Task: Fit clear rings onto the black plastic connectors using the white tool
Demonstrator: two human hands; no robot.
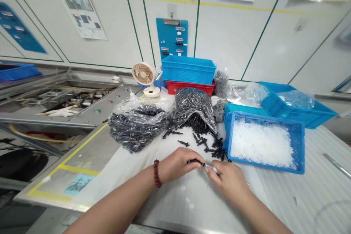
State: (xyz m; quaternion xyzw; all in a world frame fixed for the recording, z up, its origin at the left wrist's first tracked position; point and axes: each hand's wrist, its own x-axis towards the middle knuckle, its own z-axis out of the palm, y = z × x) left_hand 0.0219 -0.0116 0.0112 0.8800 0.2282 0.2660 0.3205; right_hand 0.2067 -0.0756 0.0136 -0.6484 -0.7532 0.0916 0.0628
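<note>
Here the left hand (177, 164) pinches a small black plastic part (195, 161) between thumb and fingertips, while the right hand (229, 181) grips a short clear tube piece (211, 168) in closed fingers; the two pieces meet end to end in the narrow gap between the hands, just above the white table (170, 204). A red bead bracelet (156, 173) sits on the left wrist. Just beyond the fingertips lies a scatter of loose black parts (211, 144), spilling from an opened clear bag of the same parts (193, 111). Further off, past the left hand's fingers, is a second, fuller bag (137, 124). Beyond the right hand's knuckles stands a blue bin of white translucent pieces (261, 142) (near, though not touching the hand). A small beige desk fan (144, 77) stands well beyond both bags.
</note>
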